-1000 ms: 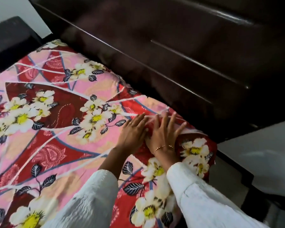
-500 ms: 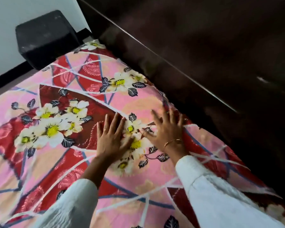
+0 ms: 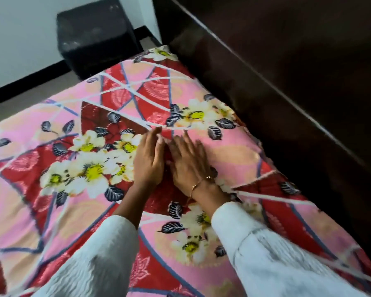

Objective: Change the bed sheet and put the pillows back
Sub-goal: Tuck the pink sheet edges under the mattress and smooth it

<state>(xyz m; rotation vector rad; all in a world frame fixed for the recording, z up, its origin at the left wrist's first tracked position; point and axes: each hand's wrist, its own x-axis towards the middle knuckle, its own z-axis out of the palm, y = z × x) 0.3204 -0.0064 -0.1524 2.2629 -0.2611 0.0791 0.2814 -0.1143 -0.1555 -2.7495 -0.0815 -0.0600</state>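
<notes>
from my feed the whole frame is smeared by motion, so the fine edges of the print and the tips of the fingers are soft, and i cannot tell whether the palms press hard or only rest. the bed sheet runs out of the frame at the left and bottom edges, so i see only this corner stretch of it; the mattress under it is fully covered. the dark wooden headboard along the right side is too dim to read beyond a pale line across it. both forearms come in from the bottom in white textured sleeves that are cut off by the lower edge. the sheet lies flat directly beneath both hands, spread across the bed up to the headboard. my left hand lies on it with fingers straight and held together, tilted a little onto its edge; my right hand, touching or just beside the left, lies flat with fingers straight and slightly fanned, a thin gold bracelet at the wrist. the sheet is pink and red with white yellow-centred flowers, dark leaves and white and blue crossing lines. a black boxy stool stands on the floor past the far end of the bed, by the white wall.
</notes>
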